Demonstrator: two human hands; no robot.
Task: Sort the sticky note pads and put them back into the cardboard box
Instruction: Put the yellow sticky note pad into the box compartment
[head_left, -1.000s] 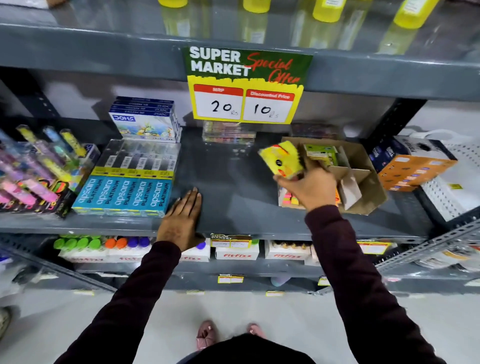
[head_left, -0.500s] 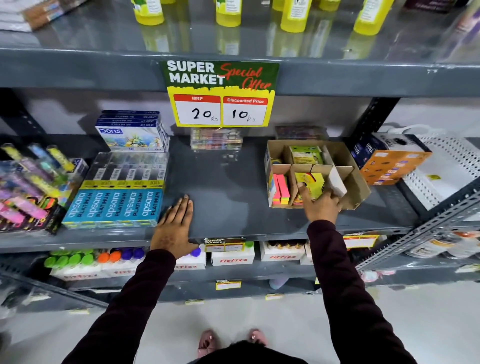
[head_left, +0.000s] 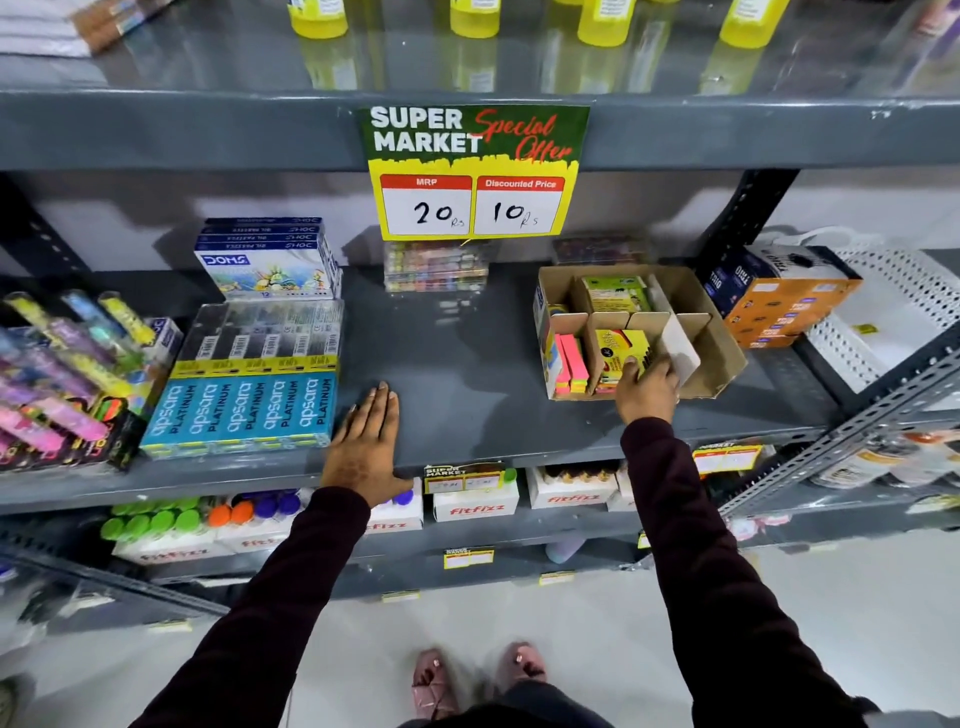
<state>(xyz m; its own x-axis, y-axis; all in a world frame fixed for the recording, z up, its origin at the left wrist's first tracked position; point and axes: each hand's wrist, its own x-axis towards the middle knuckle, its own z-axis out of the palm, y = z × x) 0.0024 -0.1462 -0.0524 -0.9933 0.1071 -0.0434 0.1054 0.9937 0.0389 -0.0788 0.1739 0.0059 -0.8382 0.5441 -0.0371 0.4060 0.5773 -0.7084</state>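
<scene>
A cardboard box (head_left: 719, 338) with card dividers stands on the right of the grey shelf (head_left: 467, 364). Its near left slot holds pink and yellow sticky note pads (head_left: 571, 364) on edge. A green pack (head_left: 615, 293) sits in a far slot. My right hand (head_left: 647, 387) grips a yellow sticky note pad (head_left: 621, 351) that stands in the near middle slot, fingers over its lower edge. My left hand (head_left: 366, 441) lies flat on the shelf's front edge, fingers apart, holding nothing.
Blue Apsara pencil boxes (head_left: 244, 405) and a Doms box (head_left: 265, 265) lie left of my left hand. Highlighter packs (head_left: 62, 374) sit at the far left. An orange box (head_left: 779, 306) stands right of the cardboard box. A price sign (head_left: 472, 171) hangs from the shelf above.
My right hand brought the yellow pad from above the box down into the near middle slot. My left hand stayed flat on the shelf.
</scene>
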